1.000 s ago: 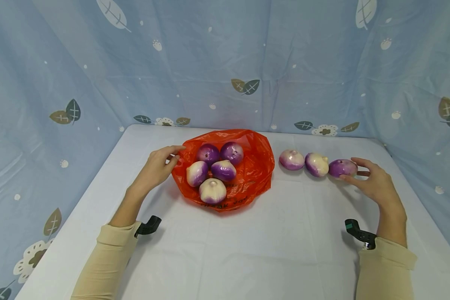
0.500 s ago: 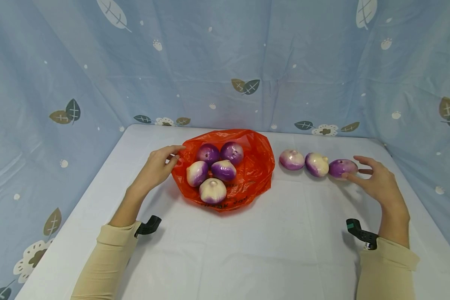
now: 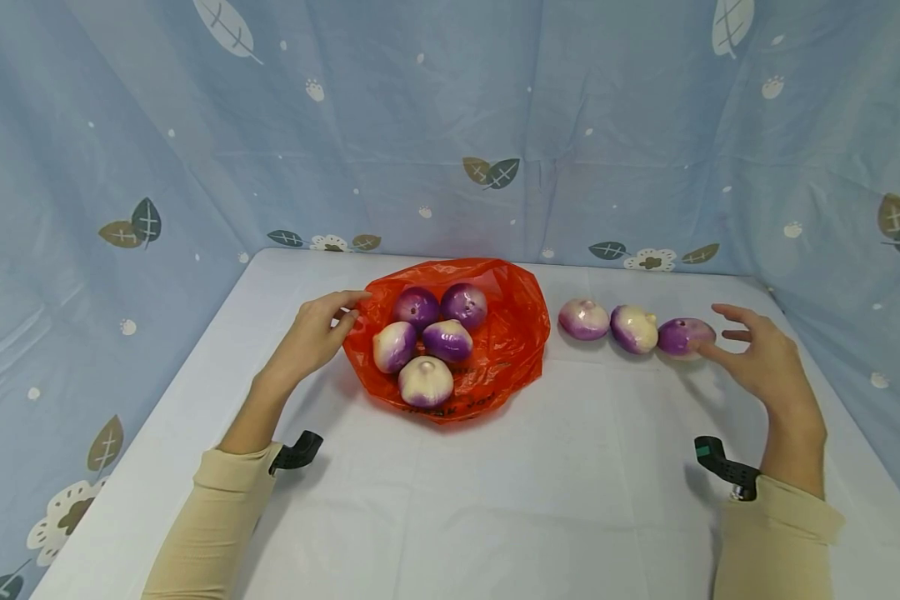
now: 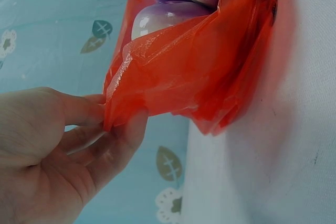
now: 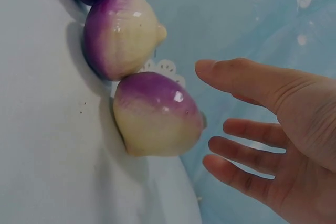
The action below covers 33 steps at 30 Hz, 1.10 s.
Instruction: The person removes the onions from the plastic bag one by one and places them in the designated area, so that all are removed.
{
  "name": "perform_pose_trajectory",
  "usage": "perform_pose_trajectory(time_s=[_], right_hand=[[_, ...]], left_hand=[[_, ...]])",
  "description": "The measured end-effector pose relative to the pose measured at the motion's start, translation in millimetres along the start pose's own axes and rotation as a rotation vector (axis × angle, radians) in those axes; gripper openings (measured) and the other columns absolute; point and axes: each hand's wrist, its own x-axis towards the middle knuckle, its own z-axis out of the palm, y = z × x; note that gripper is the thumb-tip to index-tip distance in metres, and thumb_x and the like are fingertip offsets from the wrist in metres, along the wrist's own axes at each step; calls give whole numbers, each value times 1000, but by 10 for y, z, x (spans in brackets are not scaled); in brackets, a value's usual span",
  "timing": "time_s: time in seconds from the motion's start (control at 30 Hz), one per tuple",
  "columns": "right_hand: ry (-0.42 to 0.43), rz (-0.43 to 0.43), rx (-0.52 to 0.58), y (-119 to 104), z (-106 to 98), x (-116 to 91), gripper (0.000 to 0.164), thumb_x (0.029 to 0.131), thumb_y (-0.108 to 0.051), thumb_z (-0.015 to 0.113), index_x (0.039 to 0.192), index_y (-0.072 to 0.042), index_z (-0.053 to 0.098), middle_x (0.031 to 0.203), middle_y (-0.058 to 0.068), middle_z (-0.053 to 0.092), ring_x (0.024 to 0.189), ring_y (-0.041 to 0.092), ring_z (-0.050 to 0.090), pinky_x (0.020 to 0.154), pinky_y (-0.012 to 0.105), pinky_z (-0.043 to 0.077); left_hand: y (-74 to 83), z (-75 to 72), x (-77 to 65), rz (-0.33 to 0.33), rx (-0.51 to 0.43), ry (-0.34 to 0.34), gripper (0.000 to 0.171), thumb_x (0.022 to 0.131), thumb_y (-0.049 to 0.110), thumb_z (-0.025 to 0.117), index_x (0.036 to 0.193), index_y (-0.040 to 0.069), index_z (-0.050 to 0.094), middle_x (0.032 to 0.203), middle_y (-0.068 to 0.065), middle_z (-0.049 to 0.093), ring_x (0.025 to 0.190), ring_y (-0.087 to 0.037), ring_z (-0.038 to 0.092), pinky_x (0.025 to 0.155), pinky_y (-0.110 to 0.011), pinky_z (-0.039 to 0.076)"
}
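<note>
At its left rim, a red plastic bag [image 3: 495, 375] is pinched between thumb and fingers of my left hand [image 3: 315, 333]; the left wrist view shows the film between them. Inside the spread-open bag lie several glossy purple-and-cream onions [image 3: 426, 382]. To its right, three more onions stand in a row: a pinkish one [image 3: 584, 320], a cream-and-purple one [image 3: 633, 329] and a mostly purple one [image 3: 682, 337]. My right hand [image 5: 283, 129], fingers spread and holding nothing, is beside the purple onion at the row's right end. In the right wrist view a gap separates them.
A white cloth covers the table [image 3: 517, 500]. Blue patterned curtains [image 3: 390, 125] close off its back and sides. Black camera mounts [image 3: 297, 452] sit on both wrists, over beige sleeves [image 3: 202, 525].
My right hand has let go of the right-end onion and drawn back to the right, its fingers spreading. The left hand, bag and onions stay where they were.
</note>
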Motion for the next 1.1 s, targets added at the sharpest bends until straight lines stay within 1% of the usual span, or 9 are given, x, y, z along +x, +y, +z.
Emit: perform_pose_trajectory(time_s=[0.13,0.37,0.6,0.83,1.0,1.1], right_hand=[[14,-17,9,-34,-13,-4,73,92,-42,65,151,-10,36,148,30,39,122,56,47,84,69,48],[19,-27,7,-130,-34,-7,77,90,-47,65,152,-12,35,151,28,37,124,56,46,85,71,46],[16,-15,-20,-230,-26,11,79,90,-51,64,152,-13,35,152,28,35,125,55,45,87,72,44],[27,-59,-34,-315,-20,17,77,89,-46,67,151,-12,37,149,29,38,124,54,47,86,71,45],[37,-100,-8,-367,-13,23,74,88,-40,72,148,-10,42,145,29,43,122,52,49,86,69,44],[34,-104,4,-396,-2,31,73,87,-39,73,147,-10,43,143,30,44,121,51,50,88,69,42]], left_hand=[[3,-3,-3,-4,-1,0,36,97,-1,50,130,3,60,118,-20,67,97,-34,67,81,-47,60],[10,-5,-5,-7,1,-3,36,97,0,49,131,4,60,118,-20,67,97,-34,67,81,-46,61],[7,-4,-3,-9,7,-4,35,97,0,50,130,4,60,117,-20,67,96,-33,67,80,-46,61],[3,-2,9,-6,6,-5,36,96,-1,50,130,3,61,117,-20,67,95,-33,67,80,-46,61],[-1,-1,9,-3,5,-7,36,97,0,49,130,3,60,117,-20,67,95,-33,67,80,-46,61],[0,0,7,-4,4,-8,36,97,0,49,130,3,61,117,-20,67,95,-33,67,80,-46,61]])
